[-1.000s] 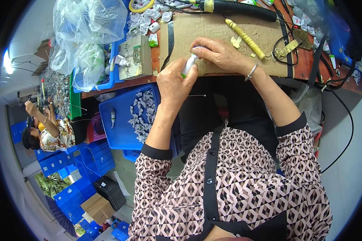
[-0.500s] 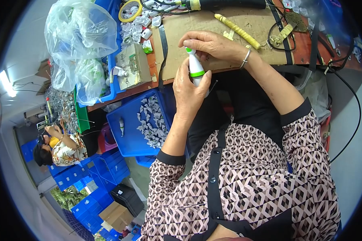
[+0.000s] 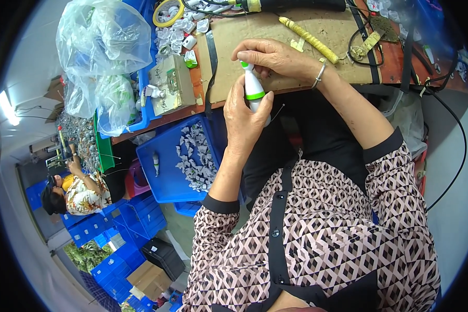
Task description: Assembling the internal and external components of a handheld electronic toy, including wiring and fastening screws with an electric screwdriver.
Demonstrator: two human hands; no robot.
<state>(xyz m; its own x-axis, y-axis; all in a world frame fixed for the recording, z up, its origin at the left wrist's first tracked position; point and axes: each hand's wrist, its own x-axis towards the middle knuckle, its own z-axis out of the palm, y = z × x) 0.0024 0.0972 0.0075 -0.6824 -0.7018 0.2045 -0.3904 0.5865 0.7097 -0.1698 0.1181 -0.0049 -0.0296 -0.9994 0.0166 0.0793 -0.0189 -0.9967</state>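
Observation:
My left hand [image 3: 244,117] is closed round the lower part of a white tapered plastic piece with green bands [image 3: 252,87], held upright at the near edge of the workbench. The thumb lies along its right side, just below the wide green band. At the narrow upper end, my right hand [image 3: 273,56] closes its thumb and forefinger on the green tip; its other fingers curl behind. The left palm hides the base of the piece. Just beyond both hands lies a sheet of brown cardboard [image 3: 229,39] on the bench.
A yellow-wrapped rod [image 3: 309,40] and black cables lie on the bench. Several small white parts [image 3: 176,39] sit beside a tape roll [image 3: 166,13]. A blue tray [image 3: 166,187] of white pieces is below left, near a plastic bag [image 3: 101,41]. Another person [image 3: 80,187] works far left.
My hands and the white-green piece stay almost where they were. At far left, the other person's hand has shifted on the equipment there.

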